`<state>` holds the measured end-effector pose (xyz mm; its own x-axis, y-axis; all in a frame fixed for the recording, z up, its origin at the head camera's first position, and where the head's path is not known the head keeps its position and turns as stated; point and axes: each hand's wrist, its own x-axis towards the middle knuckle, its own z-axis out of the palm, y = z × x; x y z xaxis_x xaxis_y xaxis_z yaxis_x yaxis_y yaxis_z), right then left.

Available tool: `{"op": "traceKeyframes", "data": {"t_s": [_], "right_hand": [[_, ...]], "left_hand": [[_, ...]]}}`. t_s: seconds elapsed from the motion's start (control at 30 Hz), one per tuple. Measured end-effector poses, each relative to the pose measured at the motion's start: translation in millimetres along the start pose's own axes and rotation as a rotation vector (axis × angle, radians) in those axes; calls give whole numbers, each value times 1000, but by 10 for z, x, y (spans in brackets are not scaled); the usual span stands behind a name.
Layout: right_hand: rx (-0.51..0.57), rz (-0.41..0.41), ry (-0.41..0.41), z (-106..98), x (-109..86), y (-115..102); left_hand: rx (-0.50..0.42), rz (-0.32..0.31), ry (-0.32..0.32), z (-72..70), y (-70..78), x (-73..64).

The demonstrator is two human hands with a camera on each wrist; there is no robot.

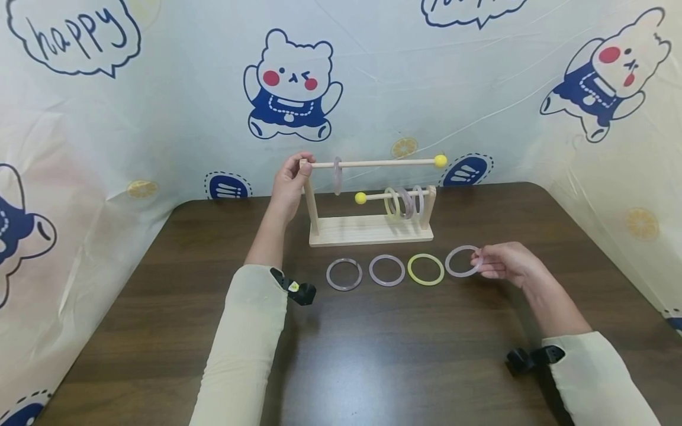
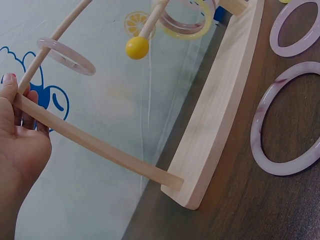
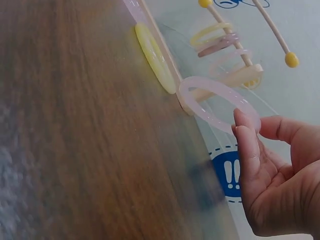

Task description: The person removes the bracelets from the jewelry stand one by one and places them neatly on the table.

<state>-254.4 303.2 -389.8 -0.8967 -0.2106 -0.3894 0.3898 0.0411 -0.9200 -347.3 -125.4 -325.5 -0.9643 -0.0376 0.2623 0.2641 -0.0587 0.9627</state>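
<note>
My left hand (image 1: pixel 288 184) grips the top of the taller post of a wooden bangle stand (image 1: pixel 367 229). One pale purple bangle (image 1: pixel 338 176) hangs on the stand's upper rod near that hand. The lower rod carries a yellow bangle (image 2: pixel 204 31) and a few pale purple ones (image 1: pixel 419 201) beside the shorter post. My right hand (image 1: pixel 510 262) pinches a pale pink bangle (image 3: pixel 196 104) by its right side, between thumb and fingers. In the right wrist view the pink bangle is tilted and overlaps the stand's end.
In front of the stand, a greyish bangle (image 1: pixel 344 274), a lilac bangle (image 1: pixel 387 271) and a yellow-green bangle (image 1: pixel 425 270) lie in a row on the brown table (image 1: pixel 373 355). Yellow balls (image 1: pixel 440 161) cap the rods' free ends. A printed curtain (image 1: pixel 383 89) stands behind.
</note>
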Motion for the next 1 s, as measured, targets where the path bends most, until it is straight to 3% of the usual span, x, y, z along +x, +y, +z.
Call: {"op": "traceKeyframes", "data": {"t_s": [0.57,0.8,0.9,1.0], "right_hand": [[-173,19,44,-32,-10,37],[-260,-23,68,-29,-2,57],[-353,-44,113,-15,9,70],[-536,-70,180,1,10,69]], "left_hand": [[6,-3,0,-9,4,-5],[5,-1,0,-4,6,-10],[4,-2,0,-2,7,-13],[3,-3,2,-5,3,-13]]}}
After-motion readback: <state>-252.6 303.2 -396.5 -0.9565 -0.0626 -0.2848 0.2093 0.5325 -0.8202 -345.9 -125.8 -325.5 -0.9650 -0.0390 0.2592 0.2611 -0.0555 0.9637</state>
